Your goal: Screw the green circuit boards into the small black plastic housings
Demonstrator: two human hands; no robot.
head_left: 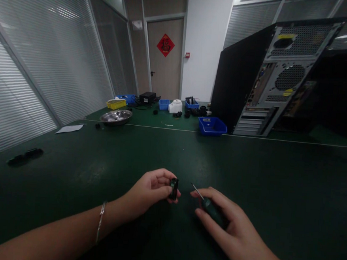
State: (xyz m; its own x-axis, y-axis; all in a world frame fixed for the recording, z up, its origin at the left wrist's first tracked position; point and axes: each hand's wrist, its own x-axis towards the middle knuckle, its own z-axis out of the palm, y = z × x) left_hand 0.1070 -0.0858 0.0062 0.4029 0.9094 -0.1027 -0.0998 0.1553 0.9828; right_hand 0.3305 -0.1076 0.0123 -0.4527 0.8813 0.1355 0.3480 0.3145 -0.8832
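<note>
My left hand [158,187], with a thin bracelet on its wrist, pinches a small black part [173,188] between thumb and fingers. The part is dark and roughly rectangular, with something greenish on its face; its exact kind I cannot make out. In my right hand [229,217] lies a screwdriver [212,212] with a dark green handle and a short metal shaft. Its tip points up and left toward the black part, a small gap apart from it. Both hands are above the green tabletop [148,152].
A blue bin [212,126] sits beside a black computer tower [245,71] at the right. Toward the back left are a metal bowl [116,117] and a yellow tray [116,104]. A white device [175,106] stands at the back; dark parts [25,156] lie far left.
</note>
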